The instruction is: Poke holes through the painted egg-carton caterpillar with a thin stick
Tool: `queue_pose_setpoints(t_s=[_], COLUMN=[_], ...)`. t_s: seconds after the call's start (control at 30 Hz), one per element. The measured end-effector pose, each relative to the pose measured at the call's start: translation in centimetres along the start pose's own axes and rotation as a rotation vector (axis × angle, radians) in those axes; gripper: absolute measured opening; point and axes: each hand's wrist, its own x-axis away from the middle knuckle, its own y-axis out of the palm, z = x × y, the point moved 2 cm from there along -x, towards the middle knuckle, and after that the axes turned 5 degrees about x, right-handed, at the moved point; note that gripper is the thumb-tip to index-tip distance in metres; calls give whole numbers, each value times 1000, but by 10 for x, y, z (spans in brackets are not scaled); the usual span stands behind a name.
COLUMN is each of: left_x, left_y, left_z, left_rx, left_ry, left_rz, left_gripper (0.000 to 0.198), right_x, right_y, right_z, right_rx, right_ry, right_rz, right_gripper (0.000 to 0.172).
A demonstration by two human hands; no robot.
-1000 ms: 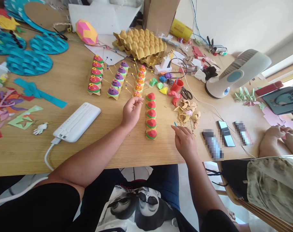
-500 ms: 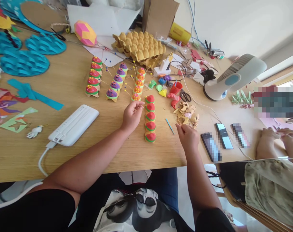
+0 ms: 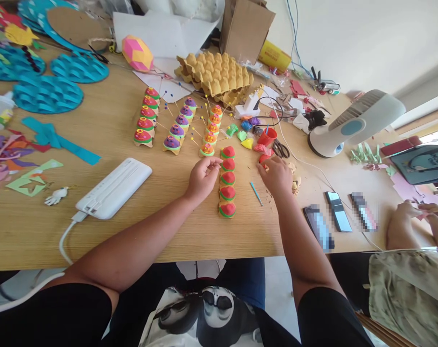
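A strip of egg carton lies in front of me, its several humps capped with red clay over green bands. Just left of its upper end is my left hand, fingers curled and thumb pressed in; whatever they may hold is hidden. My right hand is bent over a lump of red clay, thumb and fingertips closed at its near edge. Between the strip and my right hand lies a thin blue tool. Torn egg-carton pieces are partly covered by my right hand.
Decorated strips in red, purple and orange stand behind, with pins sticking out. A red cup, clay lumps, egg trays, a fan, phones and a power bank surround them. At right, a person's hands hold pink paper.
My right hand has moved up and forward from beside the carton scraps to the red clay lump. My left hand stays beside the strip. The whole view has shifted slightly.
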Motion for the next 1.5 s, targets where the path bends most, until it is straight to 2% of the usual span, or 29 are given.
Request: queue_pose_setpoints(t_s=[0.07, 0.2, 0.37, 0.53, 0.73, 0.97, 1.3, 1.5], left_x=[0, 0, 0, 0, 0, 0, -1, 0], left_y=[0, 0, 0, 1, 1, 1, 0, 0], left_z=[1, 0, -1, 0, -2, 0, 0, 3], left_rx=[-6, -5, 21, 23, 34, 44, 40, 23], left_ry=[-8, -10, -11, -21, -11, -23, -19, -5], left_rz=[-4, -5, -6, -11, -2, 3, 10, 2], left_gripper=[16, 17, 18, 19, 19, 20, 20, 18], right_x=[-23, -61, -78, -82, -80, -73, -73, -66], right_y=[6, 19, 26, 26, 27, 24, 18, 18], right_z=[3, 3, -9, -17, -24, -19, -12, -11], right_rx=[29, 44, 140, 225, 254, 256, 175, 195], right_ry=[27, 68, 69, 58, -8, -83, -55, -73], right_rz=[21, -6, -122, -177, -123, -66, -3, -38], right_gripper=[26, 25, 26, 35, 40, 35, 34, 31])
